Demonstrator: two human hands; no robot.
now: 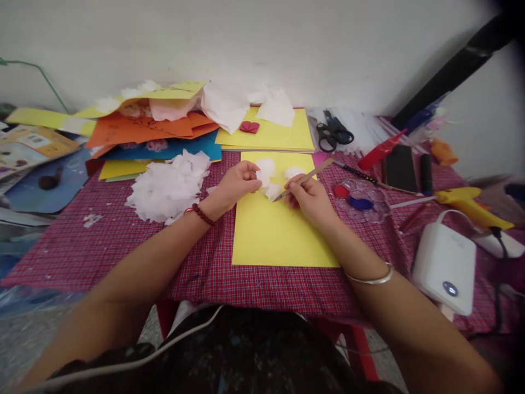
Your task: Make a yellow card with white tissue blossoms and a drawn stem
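My left hand (240, 179) half-curls, hold unclear; my right hand (309, 198) pinches a slim tan stick (321, 169); white paper tufts (267, 168) sit only toward the rectangular yellow sheet (283, 241)'s far edge.

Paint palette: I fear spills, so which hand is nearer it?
Right. The right hand is beside the palette, not touching; the left hand is farther, at the left edge of the yellow sheet.

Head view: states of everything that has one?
Left hand: fingers bent, grip unclear
Right hand: closed on slim tool
Slim tool: tilted, tip down
Front yellow sheet: flat, white pieces on it
White paper pile: loosely heaped
Red paper: folded
Black-handled scissors: blades unclear
Paint palette: red and blue inside
White device: display lit
Yellow glue gun: lying down
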